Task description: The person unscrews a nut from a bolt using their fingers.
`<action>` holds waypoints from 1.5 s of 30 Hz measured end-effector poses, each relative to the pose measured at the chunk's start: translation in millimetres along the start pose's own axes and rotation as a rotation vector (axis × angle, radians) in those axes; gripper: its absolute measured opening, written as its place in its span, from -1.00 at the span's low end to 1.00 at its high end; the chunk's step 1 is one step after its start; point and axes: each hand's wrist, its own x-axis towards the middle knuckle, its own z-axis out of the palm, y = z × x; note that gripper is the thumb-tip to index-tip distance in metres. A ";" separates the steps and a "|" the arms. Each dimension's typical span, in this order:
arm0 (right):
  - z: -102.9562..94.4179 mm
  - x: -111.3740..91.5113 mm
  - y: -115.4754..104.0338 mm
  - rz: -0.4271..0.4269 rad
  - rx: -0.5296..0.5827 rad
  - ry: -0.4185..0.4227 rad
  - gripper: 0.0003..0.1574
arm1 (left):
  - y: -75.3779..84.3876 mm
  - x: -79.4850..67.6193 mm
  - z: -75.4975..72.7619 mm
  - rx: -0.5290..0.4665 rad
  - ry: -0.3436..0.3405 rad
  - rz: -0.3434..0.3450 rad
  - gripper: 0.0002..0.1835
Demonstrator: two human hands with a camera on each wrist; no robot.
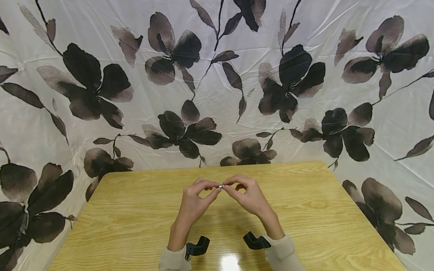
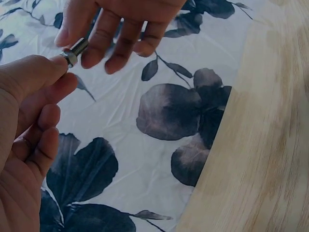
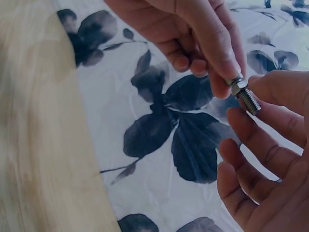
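Observation:
A small silver bolt (image 3: 251, 102) with a hex nut (image 3: 238, 87) on its thread is held above the table, tiny in the head view. My left hand (image 1: 195, 201) pinches the bolt's head end between thumb and index finger, which hide most of that end. The threaded end points toward my right hand (image 1: 249, 195). In the right wrist view, the right thumb and index finger stand on either side of the thread, parted wider than the bolt. The thumb tip is close to the nut; whether it touches cannot be made out. The other right fingers are loosely bent.
A light wood-grain table (image 1: 135, 210) lies beneath both hands. Behind it and along its sides hangs white cloth (image 1: 237, 146) with dark flowers. Black wrist mounts (image 1: 198, 246) sit at both sleeves. A bright reflection shows near the table's front.

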 end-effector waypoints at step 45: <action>0.7 -0.3 1.5 -0.044 0.039 0.011 -0.88 | 0.7 -0.7 2.1 0.006 0.018 -0.005 -0.82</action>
